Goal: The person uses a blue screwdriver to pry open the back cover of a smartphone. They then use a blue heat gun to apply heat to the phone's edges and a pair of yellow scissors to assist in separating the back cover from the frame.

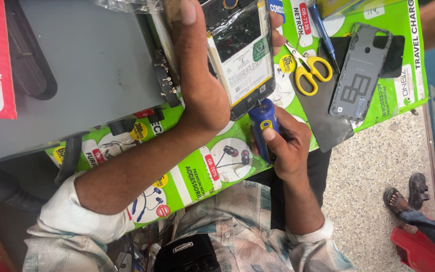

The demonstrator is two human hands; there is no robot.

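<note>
My left hand (200,75) grips an opened phone (240,48) with its back off, battery and board showing, held over the green printed mat (197,174). My right hand (285,143) is closed around a blue screwdriver (264,126), whose tip meets the phone's lower edge. The thumb of the right hand rests on the blue handle. The phone's grey back cover (359,70) lies apart on the mat to the right.
Yellow-handled scissors (308,70) and a blue-handled tool (323,32) lie on the mat beside a dark sheet (323,118). A grey box (86,75) stands at left. Another person's sandalled foot (404,196) and a red stool (424,249) are on the speckled floor.
</note>
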